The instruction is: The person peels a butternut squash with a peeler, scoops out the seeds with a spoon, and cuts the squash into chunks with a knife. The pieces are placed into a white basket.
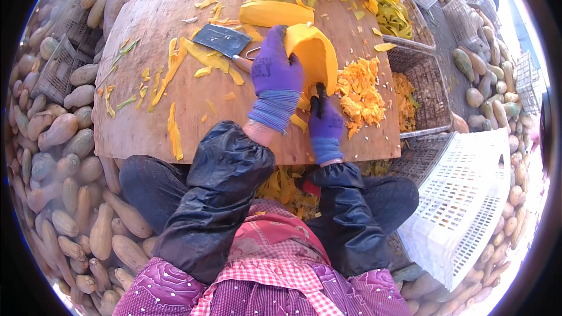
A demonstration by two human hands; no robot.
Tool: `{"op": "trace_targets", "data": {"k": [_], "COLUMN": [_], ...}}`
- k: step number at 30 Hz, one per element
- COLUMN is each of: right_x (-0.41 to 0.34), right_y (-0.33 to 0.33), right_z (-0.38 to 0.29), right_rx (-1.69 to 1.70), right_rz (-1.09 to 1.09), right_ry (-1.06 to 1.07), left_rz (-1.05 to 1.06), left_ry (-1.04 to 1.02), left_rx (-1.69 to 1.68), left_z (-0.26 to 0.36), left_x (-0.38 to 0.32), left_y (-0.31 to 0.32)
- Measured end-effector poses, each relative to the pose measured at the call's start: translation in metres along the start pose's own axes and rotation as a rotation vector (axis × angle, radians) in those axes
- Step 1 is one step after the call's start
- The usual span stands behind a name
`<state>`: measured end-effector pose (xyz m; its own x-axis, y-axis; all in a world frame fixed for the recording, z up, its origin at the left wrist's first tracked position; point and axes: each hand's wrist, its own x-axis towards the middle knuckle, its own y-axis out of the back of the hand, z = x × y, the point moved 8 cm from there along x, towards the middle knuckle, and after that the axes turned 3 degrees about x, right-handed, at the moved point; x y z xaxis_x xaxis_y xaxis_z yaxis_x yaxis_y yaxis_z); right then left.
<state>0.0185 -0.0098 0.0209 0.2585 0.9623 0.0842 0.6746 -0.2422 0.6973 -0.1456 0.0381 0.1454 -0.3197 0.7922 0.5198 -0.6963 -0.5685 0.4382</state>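
Note:
My left hand, in a purple glove, grips a peeled, hollowed squash piece from its left side. The piece is tilted, its curved hollow facing down towards me. My right hand, also gloved, has its dark fingertips at the hollow's lower edge; whether a small tool is in them is hidden. Just left of my left hand lies a cleaver with a wooden handle, and a thin metal loop shows beside it. Behind the hands rests another peeled squash piece. Stringy orange pulp with seeds is heaped to the right.
The wooden board bears scattered peel strips. Along its right side stand a crate of peel and a crate holding pulp. A white plastic basket leans nearer me. Whole squashes are piled on both sides.

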Motion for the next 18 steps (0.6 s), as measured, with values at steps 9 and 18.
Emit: {"op": "trace_targets", "data": {"k": [9,18], "right_x": [0.006,0.010], "right_y": [-0.042,-0.025], "right_z": [0.053,0.033], "right_rx": [0.519,0.153], "right_rz": [-0.049,0.130], "right_ry": [-0.327,-0.063], "left_rz": [-0.083,-0.125], "left_ry": [-0.136,-0.034], "left_rx": [0.079,0.062], "left_z": [0.026,0.014], "left_x": [-0.008,-0.002], "left_y": [-0.024,-0.017]}}
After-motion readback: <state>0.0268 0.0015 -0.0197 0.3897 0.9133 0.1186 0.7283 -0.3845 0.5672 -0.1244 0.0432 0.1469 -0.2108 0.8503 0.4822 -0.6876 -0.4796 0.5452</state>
